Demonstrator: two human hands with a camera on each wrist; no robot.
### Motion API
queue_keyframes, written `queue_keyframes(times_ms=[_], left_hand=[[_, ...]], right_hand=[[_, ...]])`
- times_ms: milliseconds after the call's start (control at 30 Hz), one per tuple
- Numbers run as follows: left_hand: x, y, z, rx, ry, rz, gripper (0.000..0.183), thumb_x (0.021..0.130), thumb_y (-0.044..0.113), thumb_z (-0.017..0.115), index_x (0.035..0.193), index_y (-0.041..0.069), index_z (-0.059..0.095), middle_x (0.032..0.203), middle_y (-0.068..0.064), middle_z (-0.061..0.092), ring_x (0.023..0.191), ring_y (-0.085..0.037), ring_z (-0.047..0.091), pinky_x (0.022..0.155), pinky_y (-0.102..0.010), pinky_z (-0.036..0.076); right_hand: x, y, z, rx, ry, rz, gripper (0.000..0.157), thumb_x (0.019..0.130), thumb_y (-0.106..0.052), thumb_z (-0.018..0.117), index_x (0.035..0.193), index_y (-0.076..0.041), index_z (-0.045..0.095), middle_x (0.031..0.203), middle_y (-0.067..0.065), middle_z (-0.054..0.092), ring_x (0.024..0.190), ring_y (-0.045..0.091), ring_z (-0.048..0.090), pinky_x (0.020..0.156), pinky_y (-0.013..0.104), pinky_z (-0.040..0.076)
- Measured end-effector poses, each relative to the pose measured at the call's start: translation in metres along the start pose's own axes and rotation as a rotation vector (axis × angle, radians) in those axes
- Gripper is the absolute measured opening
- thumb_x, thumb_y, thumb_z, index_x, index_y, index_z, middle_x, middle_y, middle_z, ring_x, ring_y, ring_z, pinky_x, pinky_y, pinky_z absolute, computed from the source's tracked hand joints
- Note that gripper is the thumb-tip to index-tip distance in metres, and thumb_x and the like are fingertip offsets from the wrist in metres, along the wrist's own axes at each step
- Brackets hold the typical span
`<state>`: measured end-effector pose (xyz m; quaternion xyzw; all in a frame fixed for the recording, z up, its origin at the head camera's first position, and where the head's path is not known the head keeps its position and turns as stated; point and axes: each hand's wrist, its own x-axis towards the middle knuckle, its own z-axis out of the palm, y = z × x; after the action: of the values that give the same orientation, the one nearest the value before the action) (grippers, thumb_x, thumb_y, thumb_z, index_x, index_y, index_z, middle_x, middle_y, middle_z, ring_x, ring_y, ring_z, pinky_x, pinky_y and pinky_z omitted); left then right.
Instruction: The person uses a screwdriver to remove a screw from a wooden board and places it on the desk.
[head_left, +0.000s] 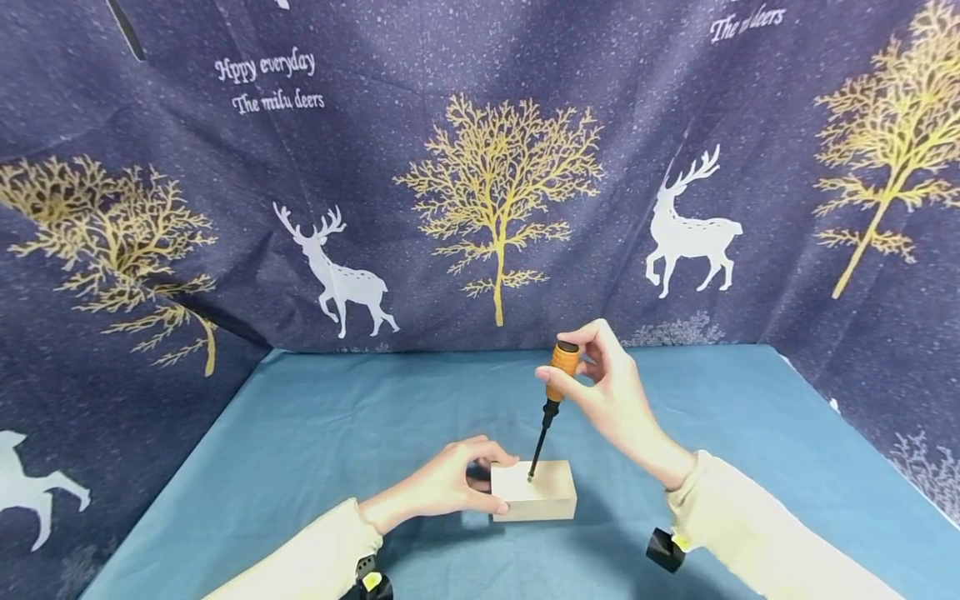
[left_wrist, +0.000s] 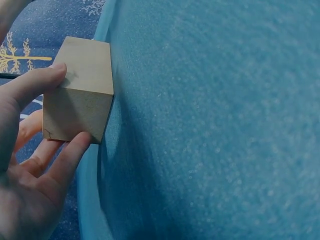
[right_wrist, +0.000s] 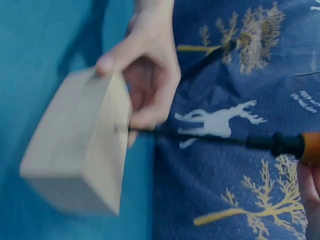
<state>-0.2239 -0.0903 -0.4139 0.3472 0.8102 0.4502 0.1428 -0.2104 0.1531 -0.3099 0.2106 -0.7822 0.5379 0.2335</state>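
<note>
A pale wooden block (head_left: 551, 492) lies on the blue cloth, its long side across the view. My left hand (head_left: 457, 479) grips the block's left end, thumb on the near side and fingers at the far side; the left wrist view shows the same hand (left_wrist: 37, 150) around that end. My right hand (head_left: 611, 387) pinches the orange handle of a screwdriver (head_left: 563, 360) near its black cap. The dark shaft slants down, its tip meeting a small screw head (head_left: 530, 478) in the block's top face. In the right wrist view the shaft (right_wrist: 200, 136) reaches the block too.
A blue cloth (head_left: 337, 433) covers the table. Behind and beside it hangs a dark blue curtain (head_left: 525, 50) printed with white deer and golden trees. Black wrist cameras (head_left: 665, 550) are strapped under both sleeves.
</note>
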Motion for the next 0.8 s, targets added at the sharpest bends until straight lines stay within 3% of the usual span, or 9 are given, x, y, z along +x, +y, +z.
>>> queue_keyframes(times_ms=[200, 333, 467, 567, 667, 733, 800], left_hand=[[0.000, -0.001, 0.000, 0.001, 0.004, 0.003, 0.044, 0.078, 0.021, 0.085, 0.118, 0.020, 0.069, 0.115, -0.004, 0.063, 0.096, -0.003, 0.058, 0.084, -0.020, 0.058], [0.000, 0.000, 0.000, -0.005, 0.004, 0.002, 0.045, 0.078, 0.020, 0.085, 0.119, 0.019, 0.068, 0.114, -0.004, 0.063, 0.096, -0.003, 0.058, 0.084, -0.020, 0.058], [0.000, 0.001, 0.000, -0.007, 0.001, -0.001, 0.045, 0.078, 0.020, 0.085, 0.120, 0.019, 0.068, 0.115, -0.004, 0.063, 0.096, -0.003, 0.058, 0.083, -0.020, 0.058], [0.000, 0.001, 0.000, -0.006, 0.000, 0.000, 0.046, 0.078, 0.020, 0.085, 0.120, 0.018, 0.068, 0.116, -0.004, 0.063, 0.096, -0.002, 0.058, 0.083, -0.020, 0.058], [0.000, 0.001, 0.000, -0.011, 0.001, -0.001, 0.046, 0.078, 0.019, 0.085, 0.120, 0.018, 0.068, 0.116, -0.004, 0.063, 0.096, -0.002, 0.059, 0.083, -0.020, 0.058], [0.000, 0.000, 0.000, -0.018, 0.002, -0.001, 0.046, 0.078, 0.019, 0.085, 0.120, 0.017, 0.068, 0.116, -0.004, 0.063, 0.097, -0.003, 0.059, 0.084, -0.020, 0.058], [0.000, 0.000, 0.000, -0.022, 0.005, -0.002, 0.046, 0.078, 0.019, 0.085, 0.120, 0.018, 0.069, 0.115, -0.004, 0.063, 0.096, -0.004, 0.059, 0.085, -0.021, 0.058]], right_hand=[[-0.004, -0.004, 0.001, 0.095, 0.060, 0.093, 0.036, 0.083, -0.009, 0.079, 0.112, -0.008, 0.060, 0.115, -0.007, 0.060, 0.096, 0.002, 0.064, 0.082, 0.017, 0.055], [-0.004, -0.005, -0.001, 0.135, 0.051, 0.101, 0.035, 0.083, -0.008, 0.079, 0.114, -0.010, 0.063, 0.113, -0.010, 0.064, 0.097, 0.004, 0.066, 0.080, 0.021, 0.058], [-0.003, -0.003, -0.008, 0.187, -0.053, 0.072, 0.038, 0.089, -0.010, 0.073, 0.126, -0.013, 0.064, 0.111, -0.011, 0.071, 0.102, 0.006, 0.068, 0.085, 0.023, 0.058], [-0.001, 0.003, -0.013, 0.281, -0.193, 0.007, 0.046, 0.097, -0.005, 0.061, 0.141, -0.012, 0.051, 0.119, -0.005, 0.072, 0.109, 0.012, 0.070, 0.094, 0.025, 0.056], [0.002, 0.009, -0.017, 0.368, -0.304, -0.038, 0.045, 0.101, -0.002, 0.050, 0.144, -0.012, 0.040, 0.128, 0.002, 0.069, 0.111, 0.018, 0.070, 0.097, 0.028, 0.055], [0.004, 0.012, -0.017, 0.378, -0.319, -0.056, 0.037, 0.102, -0.001, 0.048, 0.138, -0.009, 0.038, 0.129, 0.009, 0.067, 0.110, 0.019, 0.070, 0.095, 0.031, 0.057], [0.004, 0.012, -0.015, 0.324, -0.282, -0.049, 0.029, 0.103, -0.004, 0.049, 0.130, -0.008, 0.041, 0.125, 0.011, 0.068, 0.109, 0.015, 0.069, 0.094, 0.028, 0.056]])
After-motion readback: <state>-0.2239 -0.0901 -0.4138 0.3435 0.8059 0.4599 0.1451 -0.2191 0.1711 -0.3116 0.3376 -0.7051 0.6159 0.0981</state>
